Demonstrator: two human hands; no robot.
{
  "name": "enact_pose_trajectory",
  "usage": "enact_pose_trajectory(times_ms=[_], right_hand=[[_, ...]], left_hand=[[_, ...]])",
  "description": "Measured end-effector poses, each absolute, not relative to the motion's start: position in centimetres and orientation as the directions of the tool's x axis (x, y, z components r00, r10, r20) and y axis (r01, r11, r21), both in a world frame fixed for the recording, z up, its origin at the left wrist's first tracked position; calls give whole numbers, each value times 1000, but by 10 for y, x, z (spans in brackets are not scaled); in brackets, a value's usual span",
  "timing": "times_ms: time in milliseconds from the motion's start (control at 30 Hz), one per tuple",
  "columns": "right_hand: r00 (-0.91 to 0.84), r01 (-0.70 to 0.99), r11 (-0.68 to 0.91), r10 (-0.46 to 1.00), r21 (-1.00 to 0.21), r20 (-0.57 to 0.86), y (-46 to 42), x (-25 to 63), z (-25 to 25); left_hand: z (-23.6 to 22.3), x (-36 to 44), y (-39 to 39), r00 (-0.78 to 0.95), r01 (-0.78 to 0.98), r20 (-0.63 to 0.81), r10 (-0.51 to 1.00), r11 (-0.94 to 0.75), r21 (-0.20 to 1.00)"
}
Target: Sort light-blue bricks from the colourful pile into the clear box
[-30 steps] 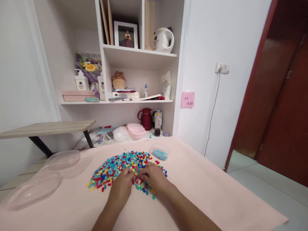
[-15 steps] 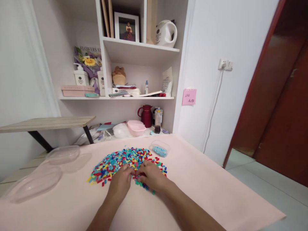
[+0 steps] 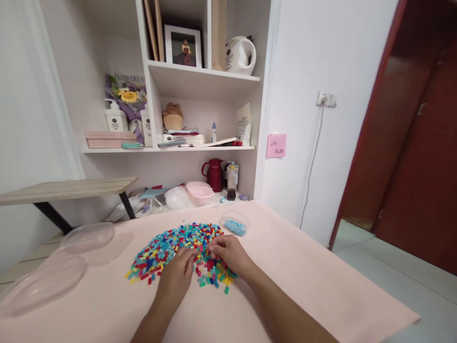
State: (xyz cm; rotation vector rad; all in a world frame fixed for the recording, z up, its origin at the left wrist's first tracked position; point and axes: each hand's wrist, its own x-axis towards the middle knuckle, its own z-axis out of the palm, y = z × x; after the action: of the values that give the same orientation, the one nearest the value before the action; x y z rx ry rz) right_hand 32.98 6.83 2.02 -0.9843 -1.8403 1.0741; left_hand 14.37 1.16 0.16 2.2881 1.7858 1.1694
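A wide heap of small building bricks (image 3: 164, 243) in blue, red, yellow, green and other colours lies on the pink tabletop (image 3: 303, 286). At the heap's near middle is my left hand (image 3: 178, 269), fingers curled and pressed together; whatever they hold is hidden. My right hand (image 3: 232, 255) comes in from the right, thumb and fingers pinched together over the bricks, and anything between them is too small to make out. Behind it stands a clear plastic box (image 3: 246, 220) with light-blue bricks (image 3: 234, 227) inside.
Clear plastic containers (image 3: 46, 281) rest at the table's left. A wooden bench-like board (image 3: 67, 189) stands beyond them. At the back are a pink basin (image 3: 200, 192), a red jug (image 3: 214, 175) and a bottle of dark liquid (image 3: 232, 183), beneath a white shelf (image 3: 203, 149).
My right hand has shifted up and right from the left hand, uncovering yellow, green and red bricks at the heap's near right. The whole view has turned slightly.
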Motion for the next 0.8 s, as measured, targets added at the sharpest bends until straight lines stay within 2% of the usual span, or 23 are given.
enact_pose_trajectory(times_ms=[200,433,600,800], right_hand=[[-432,102,250,883,-963,183,68,322,16],[-513,85,251,841,-964,174,58,315,22],[-509,187,355,832,-916,219,55,323,29],[-447,387,490,841,-781,306,70,356,35]], left_hand=[[-2,145,13,67,812,612,788,-399,425],[-2,145,12,99,822,694,714,-452,348],[-4,145,13,106,833,717,688,-456,315],[-3,144,13,43,859,724,688,-396,325]])
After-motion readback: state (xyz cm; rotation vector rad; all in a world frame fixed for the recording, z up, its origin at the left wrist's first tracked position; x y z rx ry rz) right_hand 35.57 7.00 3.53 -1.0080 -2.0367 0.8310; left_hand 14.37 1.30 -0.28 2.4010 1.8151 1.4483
